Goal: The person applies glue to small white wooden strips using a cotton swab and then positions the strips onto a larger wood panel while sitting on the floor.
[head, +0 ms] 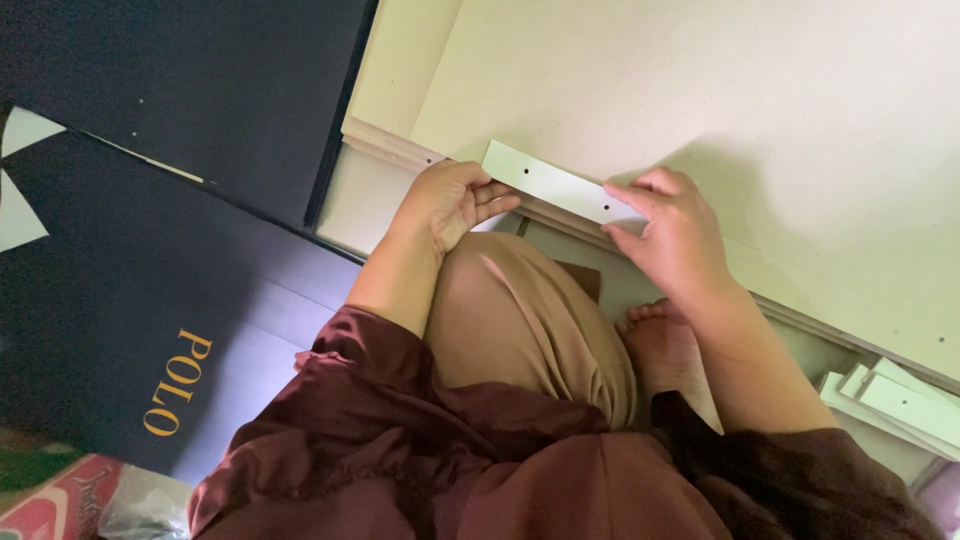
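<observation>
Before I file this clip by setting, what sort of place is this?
Probably a room at home, with flat-pack furniture being put together on the floor. Both hands, left hand and right hand, hold a white drilled strip against a large pale board; more white strips lie nearby.

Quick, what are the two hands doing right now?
Left hand: closed on one end of the white strip.
Right hand: pinching the strip's other end.

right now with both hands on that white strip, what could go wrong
The white drilled strip is pinched only at its ends by the left hand and right hand, so it might flex or slip. It sits at the edge of the large beige panel and could slide off there. The bare foot lies just below if it drops.
</observation>
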